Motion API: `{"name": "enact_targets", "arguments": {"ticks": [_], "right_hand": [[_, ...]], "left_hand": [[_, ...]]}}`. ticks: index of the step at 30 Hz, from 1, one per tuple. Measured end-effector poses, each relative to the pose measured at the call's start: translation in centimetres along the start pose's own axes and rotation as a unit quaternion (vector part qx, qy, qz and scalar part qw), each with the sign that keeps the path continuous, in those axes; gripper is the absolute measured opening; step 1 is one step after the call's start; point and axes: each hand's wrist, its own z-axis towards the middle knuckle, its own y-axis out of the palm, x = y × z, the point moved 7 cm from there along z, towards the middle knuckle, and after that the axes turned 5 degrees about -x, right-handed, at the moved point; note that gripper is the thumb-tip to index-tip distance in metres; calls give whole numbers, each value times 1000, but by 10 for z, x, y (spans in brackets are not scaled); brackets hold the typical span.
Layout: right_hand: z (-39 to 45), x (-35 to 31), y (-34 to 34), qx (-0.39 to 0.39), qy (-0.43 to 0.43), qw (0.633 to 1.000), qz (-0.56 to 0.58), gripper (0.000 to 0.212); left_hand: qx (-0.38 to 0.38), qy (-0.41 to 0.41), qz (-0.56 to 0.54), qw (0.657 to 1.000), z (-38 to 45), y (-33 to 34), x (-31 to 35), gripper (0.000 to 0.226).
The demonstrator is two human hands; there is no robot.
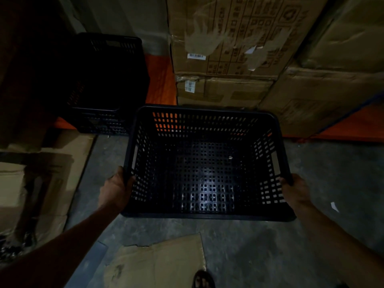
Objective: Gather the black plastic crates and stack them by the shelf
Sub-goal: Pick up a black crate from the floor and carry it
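I hold an empty black perforated plastic crate (204, 163) in front of me, above the concrete floor. My left hand (115, 190) grips its left rim near the handle slot. On the opposite rim, my right hand (295, 191) is closed in the same way. Farther back on the left, dark black crates (108, 80) are stacked, one on another, on the orange shelf base (161, 82). How many crates that stack holds is lost in shadow.
Large cardboard boxes (232, 38) fill the shelf at the back and right. More boxes (31, 183) stand at the left. A flattened sheet of cardboard (158, 262) lies on the floor near my sandalled foot (202, 279). A white scrap (334, 206) lies at the right.
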Motion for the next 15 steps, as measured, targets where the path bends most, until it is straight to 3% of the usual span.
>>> {"name": "enact_targets", "arguments": {"ticks": [6,15], "right_hand": [[-6,-8,-2,13,-39,998,-55,26],[-11,-11,-7,6,-55,998,-30,23]], "left_hand": [[-6,16,-26,1000,-2,6,5,31],[-19,13,-45,999,-5,14,5,23]]}}
